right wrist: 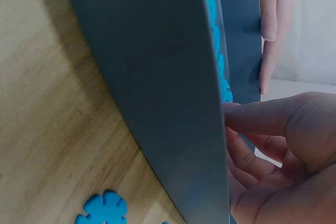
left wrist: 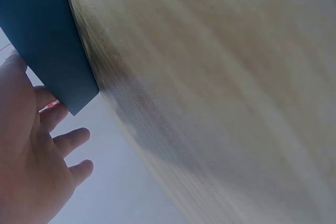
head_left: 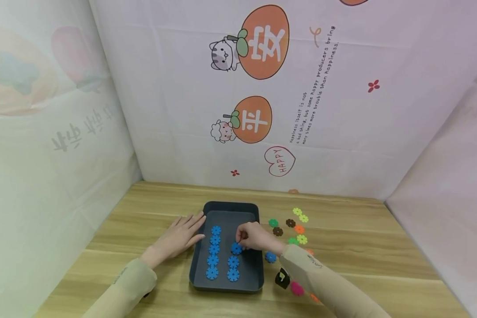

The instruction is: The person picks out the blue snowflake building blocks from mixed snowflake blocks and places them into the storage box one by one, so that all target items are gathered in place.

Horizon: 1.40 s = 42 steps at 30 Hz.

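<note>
A dark grey tray (head_left: 228,217) lies on the wooden table, with blue notched plastic discs on its floor. Several form a column on the left, where one disc (head_left: 213,249) sits mid-column. On the right, two discs, one of them a lower disc (head_left: 233,274), lie below the blue disc (head_left: 236,250) pinched at my right fingertips. My right hand (head_left: 256,236) reaches over the tray's right wall, thumb and fingers bent. Fingers spread, my left hand (head_left: 179,237) rests against the left rim; the left wrist view shows its fingers along the tray wall (left wrist: 47,35).
Right of the tray lie loose discs: a green disc (head_left: 273,223), a brown disc (head_left: 278,231), a yellow disc (head_left: 301,239), an orange disc (head_left: 299,229), a blue disc (head_left: 270,257) and a pink disc (head_left: 297,289). A small black object (head_left: 282,278) stands beside the right sleeve. Printed cloth encloses the table.
</note>
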### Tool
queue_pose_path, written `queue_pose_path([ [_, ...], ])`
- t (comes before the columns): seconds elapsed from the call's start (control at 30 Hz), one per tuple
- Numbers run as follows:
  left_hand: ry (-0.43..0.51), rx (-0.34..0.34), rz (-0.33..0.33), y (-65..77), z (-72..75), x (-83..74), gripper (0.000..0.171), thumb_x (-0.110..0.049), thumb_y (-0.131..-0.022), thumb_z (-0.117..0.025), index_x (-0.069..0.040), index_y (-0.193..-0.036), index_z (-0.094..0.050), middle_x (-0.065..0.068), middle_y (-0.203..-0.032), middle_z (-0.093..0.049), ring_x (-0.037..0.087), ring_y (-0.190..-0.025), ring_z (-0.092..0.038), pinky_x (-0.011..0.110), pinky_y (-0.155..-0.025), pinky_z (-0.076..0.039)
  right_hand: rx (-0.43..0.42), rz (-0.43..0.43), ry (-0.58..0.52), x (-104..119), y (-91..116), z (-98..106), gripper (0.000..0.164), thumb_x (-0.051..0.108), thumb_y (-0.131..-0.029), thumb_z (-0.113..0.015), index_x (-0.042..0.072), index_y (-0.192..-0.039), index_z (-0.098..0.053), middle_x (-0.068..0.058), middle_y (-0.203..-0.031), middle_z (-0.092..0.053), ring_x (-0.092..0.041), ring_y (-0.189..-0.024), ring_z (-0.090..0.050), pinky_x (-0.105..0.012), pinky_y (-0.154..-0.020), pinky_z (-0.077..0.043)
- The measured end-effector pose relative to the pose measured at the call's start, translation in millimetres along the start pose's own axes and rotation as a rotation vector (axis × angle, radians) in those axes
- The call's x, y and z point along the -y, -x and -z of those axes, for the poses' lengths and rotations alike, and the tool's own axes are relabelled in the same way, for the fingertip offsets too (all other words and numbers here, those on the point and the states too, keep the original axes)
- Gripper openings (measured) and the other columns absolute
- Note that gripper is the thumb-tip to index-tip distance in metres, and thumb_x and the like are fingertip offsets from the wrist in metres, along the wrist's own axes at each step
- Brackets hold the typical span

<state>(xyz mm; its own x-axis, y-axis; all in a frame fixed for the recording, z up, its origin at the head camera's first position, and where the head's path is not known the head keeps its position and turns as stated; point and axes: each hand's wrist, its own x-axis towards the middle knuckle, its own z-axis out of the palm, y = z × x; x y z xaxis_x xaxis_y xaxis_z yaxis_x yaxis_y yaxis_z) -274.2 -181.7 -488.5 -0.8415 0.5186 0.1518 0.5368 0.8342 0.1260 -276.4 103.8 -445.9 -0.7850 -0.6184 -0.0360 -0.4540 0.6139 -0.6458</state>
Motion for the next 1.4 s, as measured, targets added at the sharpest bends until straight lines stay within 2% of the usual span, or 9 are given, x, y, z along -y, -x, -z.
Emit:
queue_pose_path([
  [0.17, 0.000, 0.003, 0.002, -0.4, 1.5, -0.5, 0.063, -0.047, -0.104, -0.044, -0.012, -0.156, -0.034, 0.010, -0.162, -0.033, 0.039, -0.146, -0.038, 0.063, -0.117, -0.029, 0.003, 0.000, 0.014, 0, -2, -2, 0.007, -0.008, -0.088, -0.065, -0.002, -0.084, -0.065, -0.014, -0.075, -0.068, -0.020, -0.064, -0.066, -0.024, -0.055, -0.052],
  [0.5, -0.005, 0.008, 0.002, 0.0, 2.4, -1.1, 0.063, -0.047, -0.104, -0.043, -0.012, -0.156, -0.034, 0.010, -0.162, -0.033, 0.039, -0.146, -0.038, 0.063, -0.117, -0.029, 0.003, -0.009, 0.062, -4, -7, -9, 0.010, -0.007, -0.087, -0.067, 0.002, -0.083, -0.066, -0.010, -0.075, -0.069, -0.012, -0.062, -0.064, -0.022, -0.054, -0.052],
  [1.0, -0.002, 0.014, 0.009, 0.8, 2.6, -0.9, 0.063, -0.046, -0.104, -0.044, -0.012, -0.156, -0.034, 0.010, -0.162, -0.033, 0.039, -0.146, -0.037, 0.063, -0.117, -0.029, -0.009, -0.050, 0.044, -1, -6, -8, 0.009, -0.005, -0.087, -0.069, 0.001, -0.082, -0.067, -0.008, -0.074, -0.069, -0.011, -0.061, -0.064, -0.023, -0.055, -0.053],
  [1.17, -0.004, 0.014, 0.007, 1.4, 3.1, -1.3, 0.063, -0.045, -0.104, -0.044, -0.010, -0.155, -0.034, 0.011, -0.162, -0.033, 0.040, -0.145, -0.038, 0.063, -0.117, -0.029, -0.019, -0.064, 0.005, -1, -5, 1, 0.008, -0.003, -0.089, -0.067, 0.002, -0.083, -0.067, -0.010, -0.076, -0.070, -0.013, -0.063, -0.065, -0.022, -0.056, -0.053],
  [1.4, -0.004, 0.022, 0.009, 0.9, 3.0, -1.4, 0.063, -0.047, -0.105, -0.042, -0.010, -0.156, -0.034, 0.011, -0.162, -0.032, 0.040, -0.146, -0.036, 0.063, -0.118, -0.028, -0.063, -0.045, -0.019, -3, 10, 31, 0.005, 0.000, -0.091, -0.066, 0.000, -0.087, -0.065, -0.013, -0.081, -0.071, -0.019, -0.069, -0.068, -0.021, -0.058, -0.054],
])
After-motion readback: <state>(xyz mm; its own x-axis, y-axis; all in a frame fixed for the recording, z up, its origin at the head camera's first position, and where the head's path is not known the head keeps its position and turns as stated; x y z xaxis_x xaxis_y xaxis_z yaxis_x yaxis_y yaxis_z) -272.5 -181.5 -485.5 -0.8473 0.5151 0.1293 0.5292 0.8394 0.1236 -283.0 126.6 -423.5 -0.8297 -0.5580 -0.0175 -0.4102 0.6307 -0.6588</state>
